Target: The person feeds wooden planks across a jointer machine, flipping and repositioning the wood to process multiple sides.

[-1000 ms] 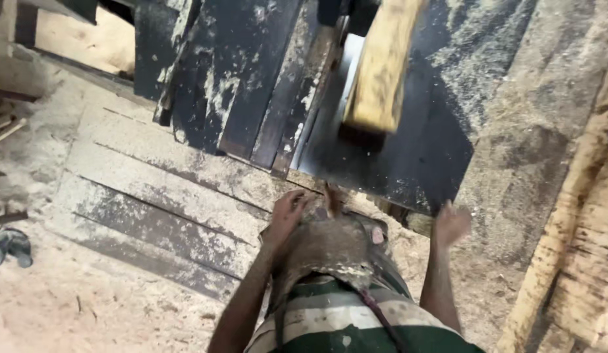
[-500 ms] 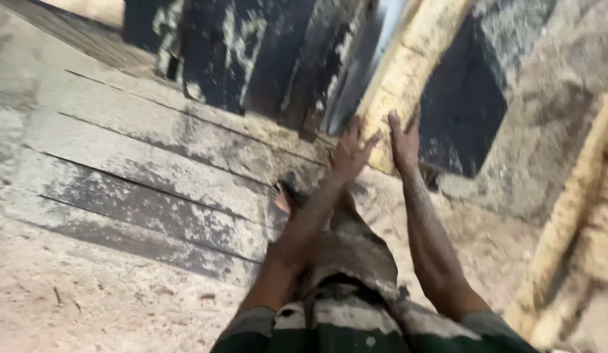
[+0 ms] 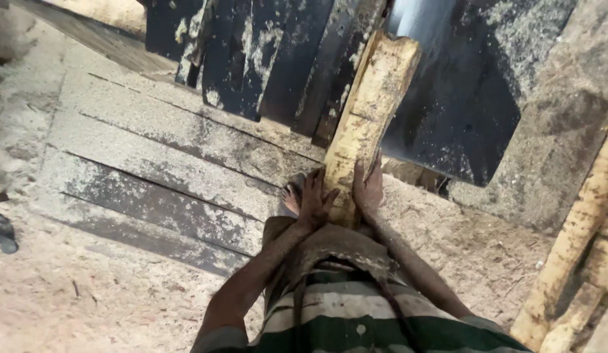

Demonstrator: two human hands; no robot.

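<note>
At the centre of the head view, a pale, rough-sawn timber slab (image 3: 366, 124) runs from about 6 o'clock up toward 12 o'clock, its far end lying on the dark metal worktop (image 3: 461, 111) of a saw bench. The near end sits between both of the person's hands, just in front of the body.

The left hand (image 3: 315, 199) presses against the slab's left edge, fingers (image 3: 317, 180) spread and bent onto the wood. The right hand (image 3: 368, 186) lies on the slab's right edge, fingers extended along it toward 12 o'clock. Both hands are in contact with the slab; neither is clenched fully round it, and the hold reads as a two-sided clasp with flattened palms.

A bright steel strip (image 3: 412, 19), at 12 o'clock, stands just beyond the slab's far end; whether it touches the wood cannot be told. Dark, sawdust-crusted planks (image 3: 277, 59) lie side by side at 11 o'clock. Grey floor boards (image 3: 153, 170) dusted with sawdust run across at 9 o'clock. Sawdust (image 3: 68, 294) covers the ground at 7 o'clock. A bare foot (image 3: 292, 196) shows just left of the left hand. Pale offcut strips (image 3: 572, 242) lean at 4 o'clock, well apart from the hands. A dark sandal (image 3: 3, 232) lies at the 9 o'clock edge.
</note>
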